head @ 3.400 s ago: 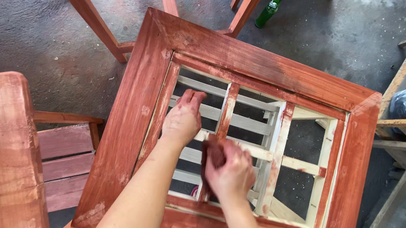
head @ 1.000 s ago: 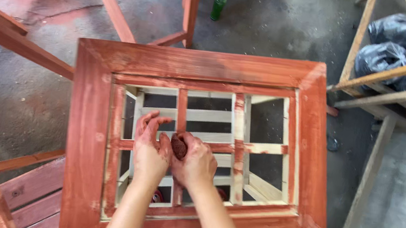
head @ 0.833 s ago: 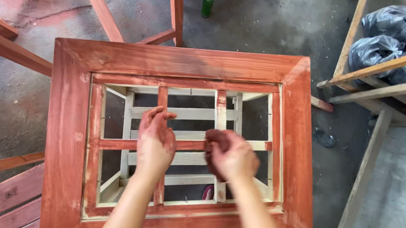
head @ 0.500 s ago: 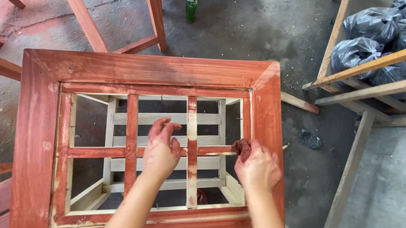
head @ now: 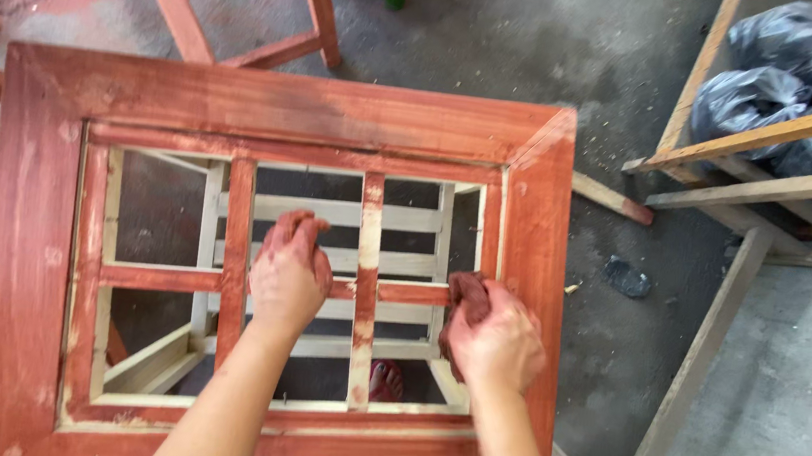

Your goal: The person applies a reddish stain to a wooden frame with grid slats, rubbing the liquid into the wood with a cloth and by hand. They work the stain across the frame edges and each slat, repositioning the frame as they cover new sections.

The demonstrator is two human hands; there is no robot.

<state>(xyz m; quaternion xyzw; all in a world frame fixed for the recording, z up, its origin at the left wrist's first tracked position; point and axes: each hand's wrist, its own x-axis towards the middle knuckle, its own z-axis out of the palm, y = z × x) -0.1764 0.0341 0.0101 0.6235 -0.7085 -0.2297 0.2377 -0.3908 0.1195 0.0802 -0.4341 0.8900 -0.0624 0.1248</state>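
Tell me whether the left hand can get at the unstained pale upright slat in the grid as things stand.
Probably yes: the left hand rests on the red crossbar right beside the pale upright slat, with nothing between them.

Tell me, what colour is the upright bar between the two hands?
The upright bar is mostly pale bare wood with patchy red-brown stain, seen in the head view.

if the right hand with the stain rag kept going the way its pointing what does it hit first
The right hand points up and slightly left, its rag already at the grid's horizontal bar. Beyond that, probably the frame's inner right edge, though depth is unclear.
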